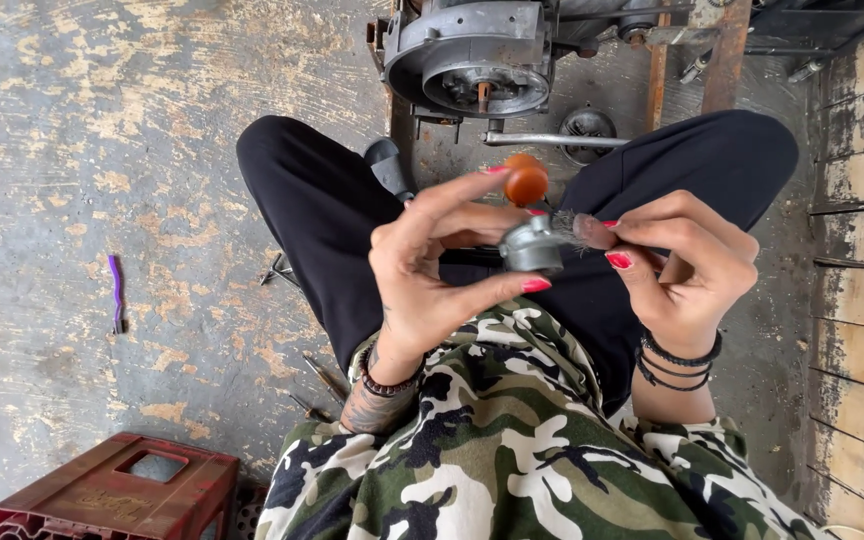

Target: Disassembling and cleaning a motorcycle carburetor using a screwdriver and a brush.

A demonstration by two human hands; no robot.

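Between the two hands sits a small grey metal part (532,247), held over the lap. It is round and stubby and looks dull and dirty. Its long way runs sideways, from hand to hand. The left hand (430,270) pinches it with thumb and fingers. The right hand (687,265) holds a small brush (584,230), its bristles touching the part. Just above the grip is an orange knob (526,180). Farther up stands a grey engine (472,55). Down left of the grip lies a red crate (117,495).
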